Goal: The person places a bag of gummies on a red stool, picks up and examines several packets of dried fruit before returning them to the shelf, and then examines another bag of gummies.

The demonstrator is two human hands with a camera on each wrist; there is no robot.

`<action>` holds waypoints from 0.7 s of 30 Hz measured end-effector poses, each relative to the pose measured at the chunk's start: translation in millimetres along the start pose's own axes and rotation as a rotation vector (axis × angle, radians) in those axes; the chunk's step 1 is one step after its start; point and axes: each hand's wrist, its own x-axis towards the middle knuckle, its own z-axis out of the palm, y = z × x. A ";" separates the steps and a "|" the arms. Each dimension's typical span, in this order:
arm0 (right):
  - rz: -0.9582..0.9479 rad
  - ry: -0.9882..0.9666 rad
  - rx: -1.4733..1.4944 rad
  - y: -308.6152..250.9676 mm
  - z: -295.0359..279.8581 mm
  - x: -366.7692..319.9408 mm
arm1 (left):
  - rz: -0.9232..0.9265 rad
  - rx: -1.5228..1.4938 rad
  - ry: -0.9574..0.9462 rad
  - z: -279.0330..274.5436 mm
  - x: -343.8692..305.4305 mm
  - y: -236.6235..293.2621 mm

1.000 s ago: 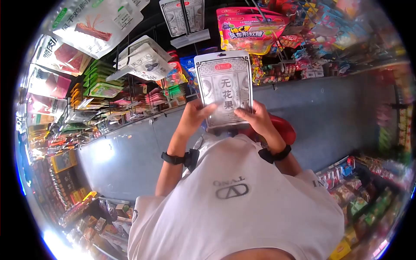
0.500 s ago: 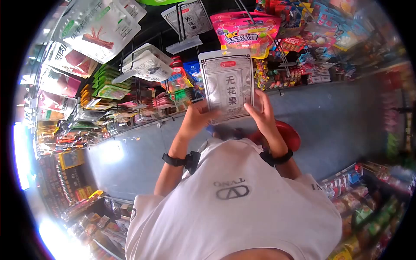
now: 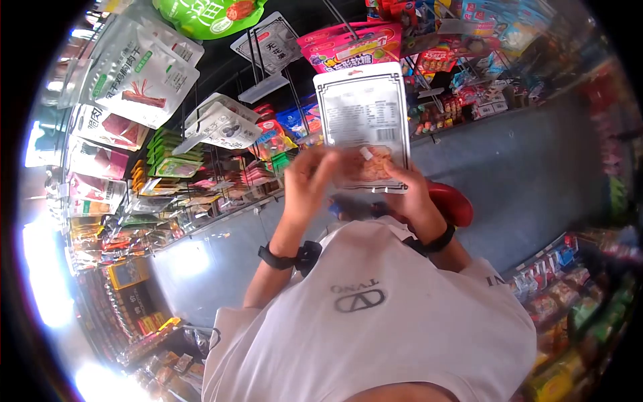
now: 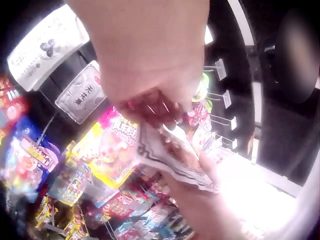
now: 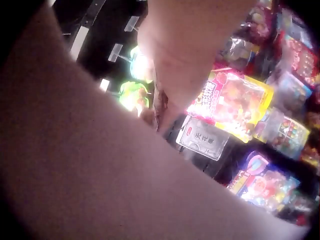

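Observation:
A silver-white snack pouch (image 3: pixel 365 114), its back face with fine print and a barcode toward me, stands in front of my chest in the head view. Brownish pieces show through a window near its bottom. My right hand (image 3: pixel 414 191) pinches the lower right corner, thumb on the near face. My left hand (image 3: pixel 309 179), blurred, is at the lower left edge with its thumb stretched out. In the left wrist view, the pouch (image 4: pixel 170 152) is tilted between the left hand (image 4: pixel 150 65) and the right hand (image 4: pixel 195 207). The right wrist view shows little of the pouch behind the right hand (image 5: pixel 180 65).
Racks of hanging snacks face me. A similar fig pouch (image 3: pixel 271 43) hangs behind, beside pink gummy bags (image 3: pixel 348 43). White meat snack bags (image 3: pixel 144 74) hang at left. Below the racks runs a grey floor (image 3: pixel 495 174); a red rounded object (image 3: pixel 452 204) is beyond the right wrist.
The pouch has been turned over, from its front with large characters to its printed back with the window. The left thumb has come off its front face; the right hand kept hold.

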 end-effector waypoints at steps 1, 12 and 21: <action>0.142 0.048 0.239 -4.8 -1.0 1.8 | 0.132 0.150 0.167 1.3 5.6 -9.0; 0.812 0.281 1.155 -26.8 -1.4 3.8 | -0.192 0.134 -0.174 -6.1 -17.6 -22.2; 0.798 0.229 1.143 -45.0 -3.8 7.9 | -0.175 0.114 -0.135 -3.9 -24.3 -20.9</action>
